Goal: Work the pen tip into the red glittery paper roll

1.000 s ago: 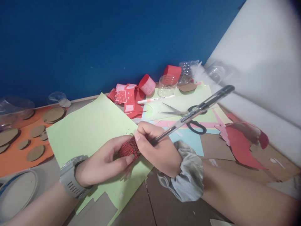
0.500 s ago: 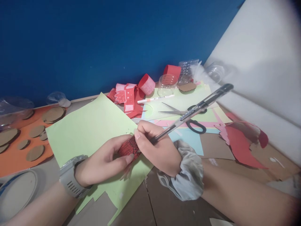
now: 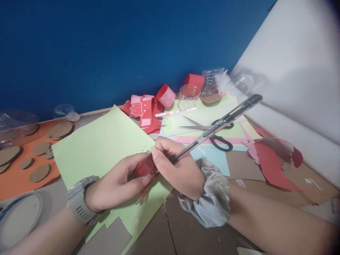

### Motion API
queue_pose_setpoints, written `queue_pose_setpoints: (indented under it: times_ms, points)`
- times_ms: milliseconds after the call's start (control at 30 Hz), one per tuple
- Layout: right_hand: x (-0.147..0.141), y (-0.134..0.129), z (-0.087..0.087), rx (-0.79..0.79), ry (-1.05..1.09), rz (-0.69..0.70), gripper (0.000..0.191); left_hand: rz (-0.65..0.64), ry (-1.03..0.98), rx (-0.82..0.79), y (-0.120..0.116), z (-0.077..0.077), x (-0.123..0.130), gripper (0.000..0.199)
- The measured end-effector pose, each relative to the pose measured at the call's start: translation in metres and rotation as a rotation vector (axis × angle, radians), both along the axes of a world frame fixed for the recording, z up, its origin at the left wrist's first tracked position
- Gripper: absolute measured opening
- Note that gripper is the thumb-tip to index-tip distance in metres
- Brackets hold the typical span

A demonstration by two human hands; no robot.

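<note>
My left hand (image 3: 120, 180), below a grey wristwatch, is closed on a small red piece (image 3: 145, 166) covered in a black crosshatch pattern. The thumb lies across its near edge. My right hand (image 3: 180, 166), with a grey-blue scrunchie (image 3: 209, 194) at the wrist, grips a black-and-clear pen (image 3: 212, 131). The pen slants up to the right, and its tip is hidden behind my fingers at the red piece. Both hands meet over a light green sheet of paper (image 3: 101, 138) with a cut lower edge.
Scissors (image 3: 220, 141) with black handles lie beyond my right hand, beside a white marker (image 3: 175, 112). Red paper shapes (image 3: 147, 109) and a clear plastic cup (image 3: 189, 97) stand near the blue wall. Cardboard discs (image 3: 39, 172) rest on orange paper at left; red scraps (image 3: 273, 163) lie at right.
Almost nothing differs. The pen's upper end has shifted very slightly, while both hands keep their hold in the same place.
</note>
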State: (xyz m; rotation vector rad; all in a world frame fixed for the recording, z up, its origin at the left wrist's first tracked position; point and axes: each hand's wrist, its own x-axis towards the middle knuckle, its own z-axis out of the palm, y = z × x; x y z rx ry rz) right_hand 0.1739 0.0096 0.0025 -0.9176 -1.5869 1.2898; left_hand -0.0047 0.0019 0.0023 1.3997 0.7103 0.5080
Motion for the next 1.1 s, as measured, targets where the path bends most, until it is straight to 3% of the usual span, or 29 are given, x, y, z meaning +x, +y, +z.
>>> queue_pose_setpoints:
  times_ms: [533,1100]
  points:
    - [-0.0021,-0.0044,0.0006,-0.110,0.070,-0.034,0.030,0.010,0.030,-0.001,-0.0012,-0.0002,0.0011,0.007]
    - [-0.0026,-0.0034,-0.0001,-0.099,0.068,-0.016,0.031,0.013,0.043,-0.006,-0.0011,0.0003,0.0017,0.006]
